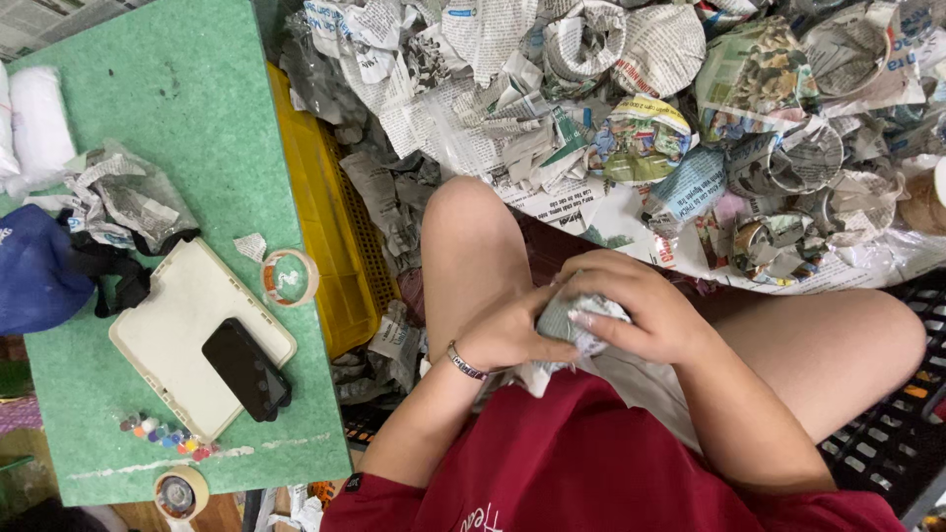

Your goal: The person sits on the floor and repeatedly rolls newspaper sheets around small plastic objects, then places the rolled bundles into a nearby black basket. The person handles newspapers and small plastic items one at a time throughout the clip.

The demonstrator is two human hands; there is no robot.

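Hands: both closing on one small crumpled grey newspaper wad [570, 325], held over the lap, just above the red shirt [591, 463]
Left hand [507, 330]: fingers curling tight around the wad's left side, beaded bracelet [465, 364] sitting on the wrist
Right hand [636, 310]: cupping the wad from above and the right, fingertips [583, 321] pressing into the paper, long pale nails showing
Wad position: sitting between the two palms, near the bare knee [468, 212], well apart from the table items
Paper pile [631, 108]: big heap of crumpled and bowl-shaped newspaper pieces spreading across the floor ahead of the knees, filling the top of the view
Green table [187, 99]: standing to the person's left, carrying the items below
Yellow plastic crate [325, 227]: wedging between table edge and paper pile
Blue cloth bag [34, 271]: lying at the table's left edge, touching a black strap
Cream rectangular tray [168, 315]: lying flat on the table, a black phone [246, 369] resting on its lower corner
Tape rolls: one clear roll [289, 277] just beside the tray's top corner, another roll [180, 493] hanging at the table's near edge
Small coloured beads [163, 433]: sitting in a row near the tray's lower edge
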